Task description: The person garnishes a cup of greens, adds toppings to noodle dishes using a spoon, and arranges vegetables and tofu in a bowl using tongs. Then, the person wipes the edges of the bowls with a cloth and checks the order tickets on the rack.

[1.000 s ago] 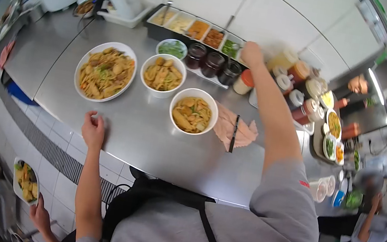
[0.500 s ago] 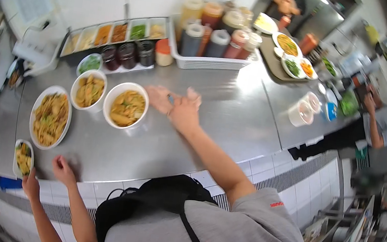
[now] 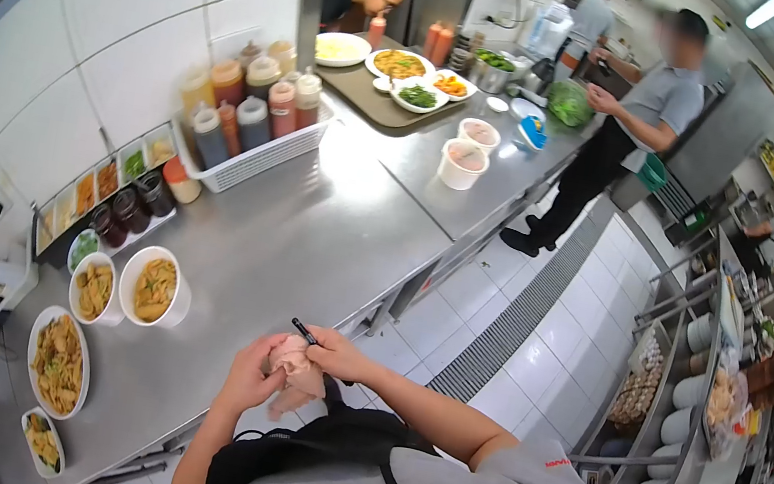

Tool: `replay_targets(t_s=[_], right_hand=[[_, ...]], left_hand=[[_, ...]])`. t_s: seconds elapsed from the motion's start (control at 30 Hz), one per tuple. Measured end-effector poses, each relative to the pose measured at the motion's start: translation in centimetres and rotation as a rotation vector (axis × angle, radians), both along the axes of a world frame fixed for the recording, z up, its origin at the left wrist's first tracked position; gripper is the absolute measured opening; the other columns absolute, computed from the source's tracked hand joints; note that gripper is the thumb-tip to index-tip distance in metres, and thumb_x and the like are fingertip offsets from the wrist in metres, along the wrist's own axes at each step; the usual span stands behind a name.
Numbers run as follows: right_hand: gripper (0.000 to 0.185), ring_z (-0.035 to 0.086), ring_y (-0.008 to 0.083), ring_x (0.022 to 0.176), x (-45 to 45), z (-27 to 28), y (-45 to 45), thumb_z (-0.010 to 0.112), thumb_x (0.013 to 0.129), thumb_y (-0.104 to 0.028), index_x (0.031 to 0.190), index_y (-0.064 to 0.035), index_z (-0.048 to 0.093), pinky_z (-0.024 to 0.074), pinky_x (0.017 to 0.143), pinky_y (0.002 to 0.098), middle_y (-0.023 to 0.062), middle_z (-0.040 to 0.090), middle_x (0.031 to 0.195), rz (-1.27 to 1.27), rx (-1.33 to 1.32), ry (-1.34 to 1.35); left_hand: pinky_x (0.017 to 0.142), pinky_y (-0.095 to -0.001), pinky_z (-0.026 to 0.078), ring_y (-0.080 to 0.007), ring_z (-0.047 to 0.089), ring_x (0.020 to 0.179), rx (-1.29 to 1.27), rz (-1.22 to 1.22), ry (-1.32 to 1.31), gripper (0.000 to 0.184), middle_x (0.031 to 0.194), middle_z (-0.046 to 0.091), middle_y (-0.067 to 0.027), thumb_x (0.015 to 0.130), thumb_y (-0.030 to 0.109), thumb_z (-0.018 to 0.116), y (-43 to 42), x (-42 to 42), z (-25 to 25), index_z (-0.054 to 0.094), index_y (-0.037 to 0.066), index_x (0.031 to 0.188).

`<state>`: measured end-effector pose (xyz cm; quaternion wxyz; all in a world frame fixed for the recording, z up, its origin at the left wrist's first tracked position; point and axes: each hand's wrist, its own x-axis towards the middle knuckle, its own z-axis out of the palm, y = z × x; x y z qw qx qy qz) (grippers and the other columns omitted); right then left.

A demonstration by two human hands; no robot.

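Near the front edge of the steel counter, a crumpled pale pink cloth (image 3: 292,361) hangs between my hands. My left hand (image 3: 253,375) is closed on its left side. My right hand (image 3: 337,356) is closed at its right side, with a slim black pen-like object (image 3: 303,332) sticking up from its fingertips. To the left, two white bowls of noodle-like food, the right one (image 3: 155,286) and the left one (image 3: 95,289), stand side by side. An oval dish of similar food (image 3: 58,362) and a smaller dish (image 3: 43,444) lie nearer the counter's left end.
A white basket of sauce bottles (image 3: 258,159) stands along the wall beside dark jars (image 3: 131,208) and a topping tray (image 3: 95,186). Farther right are a food tray (image 3: 387,112), two white tubs (image 3: 463,165) and a standing co-worker (image 3: 659,93). Shelves (image 3: 667,459) line the right.
My right hand has come off the counter with the cloth, toward my body. My left hand has moved from near the small dish to the cloth. The view has turned right; another person's hand has left view.
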<state>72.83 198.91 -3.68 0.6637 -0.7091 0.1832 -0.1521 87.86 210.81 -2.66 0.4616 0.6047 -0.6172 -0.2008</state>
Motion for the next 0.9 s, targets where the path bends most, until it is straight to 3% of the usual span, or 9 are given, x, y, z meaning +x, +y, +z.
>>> replay_targets(t_s=[0.03,0.1,0.17,0.23,0.37,0.53,0.63,0.7,0.9], right_hand=[[0.025,0.056,0.0182,0.074,-1.2,0.8,-0.7,0.043,0.074,-0.009,0.094,0.0004,0.054,0.0448,0.067,0.0306,0.0140,0.059,0.080,-0.024,-0.006,-0.004],[0.029,0.047,0.0057,0.074,-3.3,1.8,-2.0,0.039,0.077,-0.005,0.101,-0.0013,0.053,0.0411,0.064,0.0230,0.0004,0.055,0.081,-0.128,-0.054,0.005],[0.028,0.050,0.0100,0.076,-5.3,1.6,-3.5,0.040,0.077,-0.004,0.102,-0.0019,0.054,0.0410,0.066,0.0235,0.0035,0.055,0.084,-0.158,-0.065,0.076],[0.028,0.053,0.0183,0.080,-6.9,1.0,-5.1,0.041,0.078,-0.005,0.103,-0.0028,0.054,0.0430,0.068,0.0273,0.0093,0.055,0.089,-0.305,-0.592,-0.067],[0.027,0.054,0.0264,0.085,-10.6,3.7,-8.2,0.051,0.077,-0.009,0.103,-0.0028,0.054,0.0450,0.071,0.0315,0.0141,0.053,0.093,-0.361,-0.520,-0.065],[0.034,0.058,0.0298,0.075,-14.0,4.5,-13.5,0.067,0.069,-0.017,0.096,-0.0025,0.054,0.0464,0.066,0.0352,0.0137,0.056,0.083,-0.232,-0.604,-0.001],[0.033,0.059,0.0302,0.069,-17.7,4.7,-19.3,0.065,0.069,-0.011,0.099,-0.0034,0.055,0.0473,0.066,0.0351,0.0125,0.059,0.075,-0.136,-0.536,-0.027],[0.035,0.060,0.0297,0.073,-20.3,4.1,-23.2,0.063,0.067,-0.008,0.102,-0.0055,0.058,0.0472,0.066,0.0345,0.0133,0.060,0.079,0.007,-0.704,-0.086],[0.036,0.060,0.0254,0.078,-23.8,8.0,-26.2,0.061,0.063,-0.003,0.098,-0.0111,0.062,0.0486,0.067,0.0329,0.0046,0.058,0.098,-0.110,-0.854,0.089]], left_hand=[[0.068,-0.0290,0.046,-0.0199,0.059,0.079,-0.006,-0.024,-0.004,0.038,0.084,0.060,-0.0080,0.067,0.011,0.067,-0.7,-0.6,0.2,0.057,0.003,0.103],[0.064,-0.0268,0.045,-0.0169,0.059,0.072,0.087,-0.035,0.224,0.026,0.078,0.060,-0.0070,0.073,0.011,0.065,-2.1,-1.9,1.0,0.059,0.002,0.097],[0.062,-0.0251,0.044,-0.0140,0.058,0.069,0.201,-0.032,0.325,0.019,0.075,0.060,-0.0064,0.076,0.010,0.062,-3.3,-3.7,2.4,0.060,0.001,0.093],[0.060,-0.0235,0.044,-0.0112,0.056,0.066,0.313,-0.012,0.423,0.013,0.072,0.060,-0.0058,0.080,0.009,0.060,-5.1,-5.5,2.6,0.061,0.000,0.089],[0.058,-0.0210,0.042,-0.0057,0.052,0.064,0.167,0.081,0.509,0.011,0.070,0.060,-0.0033,0.082,0.010,0.058,-9.9,-9.0,2.2,0.062,0.000,0.085],[0.057,-0.0217,0.042,-0.0050,0.050,0.064,0.193,0.099,0.665,0.012,0.071,0.060,-0.0010,0.079,0.011,0.060,-16.7,-13.4,3.1,0.061,-0.001,0.082],[0.057,-0.0232,0.042,-0.0071,0.051,0.062,0.315,-0.004,0.384,0.013,0.067,0.059,-0.0026,0.075,0.012,0.063,-19.2,-16.0,6.4,0.061,0.001,0.082],[0.058,-0.0291,0.045,-0.0162,0.055,0.060,0.354,-0.040,-0.119,0.016,0.066,0.058,-0.0077,0.068,0.012,0.065,-21.0,-16.9,8.3,0.061,0.003,0.081],[0.059,-0.0417,0.044,-0.0343,0.056,0.069,0.185,0.203,-0.568,0.017,0.071,0.057,-0.0139,0.064,0.011,0.061,-24.1,-15.7,4.9,0.062,0.005,0.080]])
